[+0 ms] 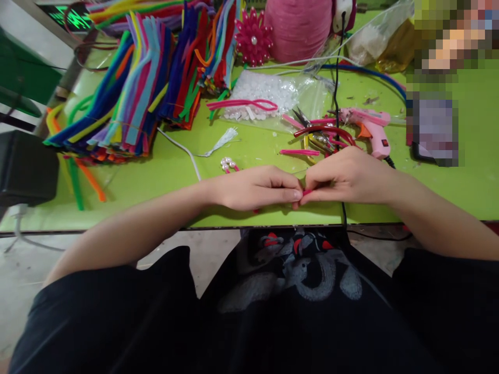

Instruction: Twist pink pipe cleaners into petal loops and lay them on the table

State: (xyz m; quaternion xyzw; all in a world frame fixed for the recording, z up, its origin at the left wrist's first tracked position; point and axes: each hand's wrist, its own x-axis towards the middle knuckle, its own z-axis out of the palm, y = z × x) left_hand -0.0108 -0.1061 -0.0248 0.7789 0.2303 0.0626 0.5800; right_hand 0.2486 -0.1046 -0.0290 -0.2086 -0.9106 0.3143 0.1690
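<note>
Both hands meet at the lower middle of the frame, just above the near edge of the lime-green table top (156, 176). From my remote seat I read the left hand (255, 188) as closed, thumb and forefinger pressed tip to tip. The right hand (346, 179) is closed the same way, its fingers curled under. Between the two pinches sits a short pink fuzzy strip (306, 192). Only a small bit of it shows, right where the fingertips of both hands touch (the rest is hidden inside the grips).

Just beyond the right hand's knuckles lies a dark red curved hairband (325, 131) among pink offcuts, with small metal scissors (301, 116) beside it. A pink hot-glue gun (370, 131) lies right of centre, near that hand, and a black cord (337, 78) runs up the frame beside it. A clear bag of white beads (268, 93) sits at upper centre. A thick stack of many-coloured fuzzy stems (128, 88) fills the upper left. A small cluster of pearl beads (228, 164) lies just beyond the left wrist.
</note>
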